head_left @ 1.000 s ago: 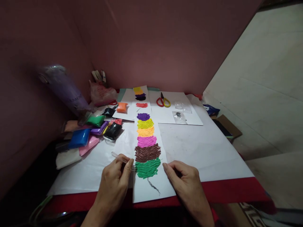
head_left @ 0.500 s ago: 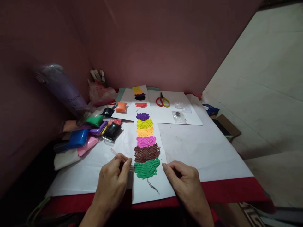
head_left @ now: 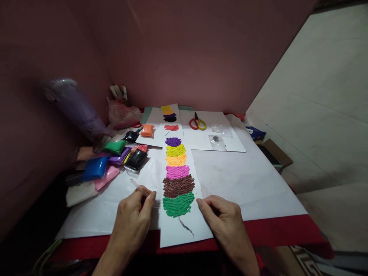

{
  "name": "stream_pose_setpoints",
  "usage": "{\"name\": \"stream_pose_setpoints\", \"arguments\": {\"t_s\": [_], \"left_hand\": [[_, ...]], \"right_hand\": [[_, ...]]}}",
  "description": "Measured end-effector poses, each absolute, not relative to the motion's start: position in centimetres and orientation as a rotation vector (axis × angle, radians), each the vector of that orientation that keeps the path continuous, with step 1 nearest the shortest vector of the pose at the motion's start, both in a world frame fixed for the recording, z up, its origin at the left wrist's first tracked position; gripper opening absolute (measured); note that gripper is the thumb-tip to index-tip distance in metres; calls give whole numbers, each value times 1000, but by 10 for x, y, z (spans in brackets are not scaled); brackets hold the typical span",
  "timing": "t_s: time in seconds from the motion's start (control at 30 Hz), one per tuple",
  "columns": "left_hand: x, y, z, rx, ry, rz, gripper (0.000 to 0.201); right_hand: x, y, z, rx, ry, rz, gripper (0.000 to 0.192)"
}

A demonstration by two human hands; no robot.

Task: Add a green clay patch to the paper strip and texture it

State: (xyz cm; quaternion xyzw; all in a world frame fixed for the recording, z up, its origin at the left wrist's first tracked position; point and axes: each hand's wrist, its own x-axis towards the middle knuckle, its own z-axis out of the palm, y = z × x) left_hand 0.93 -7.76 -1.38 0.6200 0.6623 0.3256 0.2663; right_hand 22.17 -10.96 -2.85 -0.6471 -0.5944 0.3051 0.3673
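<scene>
Paper strip point(head_left: 184, 230): one long white strip lying lengthwise on the table's white covering point(head_left: 253, 184), its near end over the red table edge point(head_left: 287, 232), between the two hands.
Clay patches on it: six, stacked in a column – purple point(head_left: 173, 142), yellow-green point(head_left: 175, 150), orange point(head_left: 176, 160), pink point(head_left: 177, 172), brown point(head_left: 178, 186), green point(head_left: 178, 204) nearest; each is scored with fine ridges. A thin dark scribble point(head_left: 185, 226) trails below the green one.
Second strip point(head_left: 169, 119): one, farther back, carrying three smaller patches – yellow, dark purple, red.
Clear stick point(head_left: 143, 190): one slim transparent tool, just left of the strip.
Left hand point(head_left: 132, 218): thumb and fingers pinched around the clear stick, whose tip is near the green patch's left edge.
Right hand point(head_left: 224, 218): fingers held loosely together, fingertips pressing the strip's right edge beside the green patch.
Scissors point(head_left: 197, 122): one pair, red and yellow handles, well behind.
Clay packets point(head_left: 115, 159): a heap at the left, blue, green, purple, black, pink and orange among them; the exact number cannot be told.
Small clear bags point(head_left: 218, 136): two, near the scissors.
Change: the left hand has drawn slightly left and back, so the stick's tip sits farther from the green patch than half a second ago; the right hand and strip are unmoved.
</scene>
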Motion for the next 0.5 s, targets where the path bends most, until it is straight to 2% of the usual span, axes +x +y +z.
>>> {"name": "stream_pose_setpoints", "arguments": {"t_s": [0.27, 0.5], "left_hand": [[-1, -93, -16, 1561, 1624, 1078, 29], [8, -102, -19, 1577, 1513, 1067, 25]], "right_hand": [[221, -110, -25, -1655, -1554, 741, 42], [221, -110, -27, -1661, -1556, 742, 42]]}}
